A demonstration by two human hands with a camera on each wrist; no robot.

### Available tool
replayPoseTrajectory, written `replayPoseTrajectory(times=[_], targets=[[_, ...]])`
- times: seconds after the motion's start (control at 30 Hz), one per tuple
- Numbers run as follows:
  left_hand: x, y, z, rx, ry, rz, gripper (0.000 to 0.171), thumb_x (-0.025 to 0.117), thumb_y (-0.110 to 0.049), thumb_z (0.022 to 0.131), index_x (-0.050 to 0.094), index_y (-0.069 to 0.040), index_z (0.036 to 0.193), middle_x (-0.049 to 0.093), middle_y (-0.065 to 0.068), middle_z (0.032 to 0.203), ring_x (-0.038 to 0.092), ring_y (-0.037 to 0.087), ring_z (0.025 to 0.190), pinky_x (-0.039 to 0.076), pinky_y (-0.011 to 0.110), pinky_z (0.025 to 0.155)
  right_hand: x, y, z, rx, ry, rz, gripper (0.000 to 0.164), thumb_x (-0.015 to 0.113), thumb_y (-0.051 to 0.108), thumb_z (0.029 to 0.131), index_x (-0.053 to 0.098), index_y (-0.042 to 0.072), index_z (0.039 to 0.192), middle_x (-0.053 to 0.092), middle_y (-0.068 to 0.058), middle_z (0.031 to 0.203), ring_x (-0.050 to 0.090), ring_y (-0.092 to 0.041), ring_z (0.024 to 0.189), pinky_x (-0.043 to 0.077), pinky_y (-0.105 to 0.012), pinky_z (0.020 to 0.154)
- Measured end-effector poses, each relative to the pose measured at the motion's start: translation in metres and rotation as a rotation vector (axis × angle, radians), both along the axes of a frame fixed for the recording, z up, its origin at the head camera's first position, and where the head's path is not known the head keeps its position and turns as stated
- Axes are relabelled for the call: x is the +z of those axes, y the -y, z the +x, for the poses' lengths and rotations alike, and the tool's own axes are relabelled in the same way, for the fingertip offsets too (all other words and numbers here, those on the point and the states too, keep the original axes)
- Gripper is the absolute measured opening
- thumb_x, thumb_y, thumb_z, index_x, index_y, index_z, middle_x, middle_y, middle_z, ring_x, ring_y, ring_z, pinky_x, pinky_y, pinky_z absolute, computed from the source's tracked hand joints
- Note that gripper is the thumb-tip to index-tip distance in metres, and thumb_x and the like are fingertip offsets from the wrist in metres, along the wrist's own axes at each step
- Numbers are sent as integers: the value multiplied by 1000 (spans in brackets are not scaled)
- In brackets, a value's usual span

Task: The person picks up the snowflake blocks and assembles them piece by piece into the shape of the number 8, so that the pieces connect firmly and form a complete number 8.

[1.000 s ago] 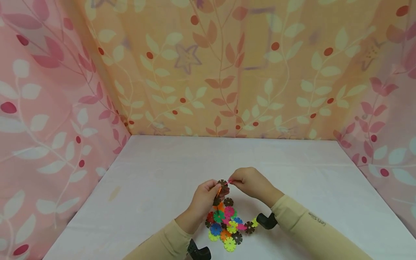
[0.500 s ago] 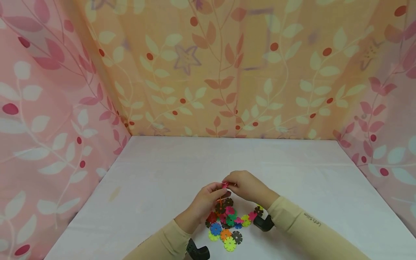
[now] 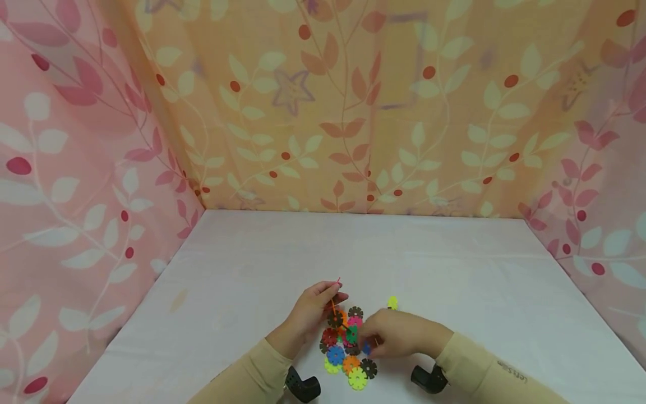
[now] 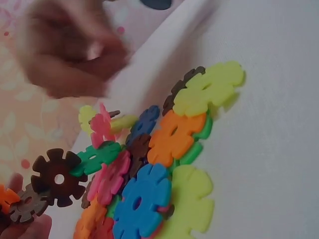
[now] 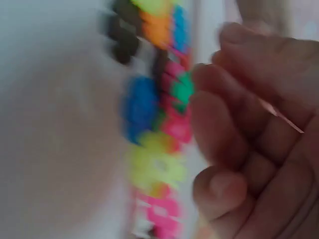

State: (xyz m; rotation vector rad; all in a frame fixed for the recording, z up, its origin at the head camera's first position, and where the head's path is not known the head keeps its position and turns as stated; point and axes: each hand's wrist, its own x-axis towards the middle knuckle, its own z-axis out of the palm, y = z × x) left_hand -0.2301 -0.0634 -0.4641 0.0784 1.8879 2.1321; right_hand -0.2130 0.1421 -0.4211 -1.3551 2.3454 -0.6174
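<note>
In my left hand (image 3: 310, 308) is a chain of interlocking plastic snowflake discs, pinched between thumb and fingers. A thin pink disc (image 3: 338, 281) sticks out at its top, seen edge-on. An orange disc (image 3: 333, 306), a brown disc (image 4: 59, 178) and a green disc (image 4: 97, 158) follow down the chain toward the pile. My right hand (image 3: 396, 334), blurred in the left wrist view, hovers at the pile's right side. Its fingers (image 5: 219, 124) are loosely bent, with nothing seen between them. A blue disc (image 5: 141, 109) and a yellow disc (image 5: 157, 164) lie beside them in the right wrist view.
More discs are heaped on the white table (image 3: 242, 264), among them a blue one (image 3: 335, 354), an orange one (image 3: 351, 365) and a yellow one (image 3: 358, 379) at the front. Another yellow disc (image 3: 392, 303) shows behind the right hand. Patterned curtains (image 3: 353, 112) enclose the table.
My right hand has left the pink disc at the left fingertips and moved down and right to the pile. The left hand, still gripping the chain, has shifted slightly left.
</note>
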Motion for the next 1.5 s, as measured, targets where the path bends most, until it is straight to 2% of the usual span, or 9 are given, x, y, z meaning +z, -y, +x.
replayPoseTrajectory(times=[0.07, 0.17, 0.4, 0.63, 0.83, 0.97, 1.07, 1.27, 1.5], targets=[[-1, 1, -1, 9, 7, -3, 45, 52, -31, 93, 53, 6, 119, 66, 12, 99, 58, 33, 103, 50, 31, 83, -9, -2, 7, 31, 16, 68, 20, 72, 16, 77, 65, 20, 96, 50, 18, 67, 44, 6, 59, 40, -13, 54], [-1, 2, -1, 15, 6, -8, 46, 53, -31, 92, 53, 6, 119, 67, 11, 97, 59, 33, 103, 50, 30, 80, -22, -5, 14, 22, 26, 128, 30, 73, 19, 76, 61, 24, 103, 46, 17, 64, 41, 4, 56, 37, -14, 52], [-1, 3, -1, 21, 15, -7, 48, 55, -34, 91, 54, 6, 118, 68, 11, 94, 61, 32, 99, 51, 28, 74, -34, -6, 18, -14, -24, 143, 28, 75, 24, 75, 56, 24, 94, 43, 16, 64, 39, 3, 56, 36, -15, 52], [-1, 4, -2, 18, 9, -39, 50, 60, -38, 87, 56, 5, 114, 68, 10, 92, 61, 29, 91, 47, 24, 67, -27, -5, 16, -41, 14, 157, 27, 75, 20, 73, 49, 22, 78, 41, 15, 67, 39, 2, 60, 34, -17, 53], [1, 5, -1, -6, -27, -84, 49, 62, -39, 85, 60, 1, 111, 68, 8, 92, 58, 23, 81, 44, 23, 63, -4, -9, 8, -6, 102, 101, 24, 71, 9, 75, 50, 17, 67, 41, 15, 62, 37, 3, 58, 34, -15, 51], [4, 3, 2, -22, -33, -69, 49, 63, -38, 84, 59, 1, 113, 68, 8, 93, 62, 28, 91, 47, 25, 66, 17, -12, -6, -89, 176, 23, 18, 70, 11, 78, 56, 18, 70, 51, 13, 64, 42, 2, 59, 40, -17, 53], [6, 0, 4, -40, -47, -75, 48, 62, -38, 85, 59, 1, 113, 68, 8, 94, 62, 28, 93, 48, 26, 69, 25, -14, -18, -186, 161, -60, 10, 67, 15, 82, 62, 18, 74, 60, 7, 69, 46, 0, 59, 44, -20, 53], [10, -4, 8, -62, -79, -86, 41, 63, -31, 86, 60, 0, 112, 68, 9, 95, 63, 24, 91, 49, 30, 73, 27, -11, -33, -369, 70, -215, 9, 57, 17, 91, 65, 13, 88, 61, 2, 79, 52, -9, 64, 48, -24, 54], [17, -6, 12, -70, -88, -70, 32, 64, -28, 85, 63, -5, 108, 67, 13, 96, 61, 34, 94, 50, 30, 72, 27, -1, -36, -502, 42, -320, 9, 56, 14, 91, 65, 13, 92, 62, 3, 79, 56, -13, 68, 50, -23, 60]])
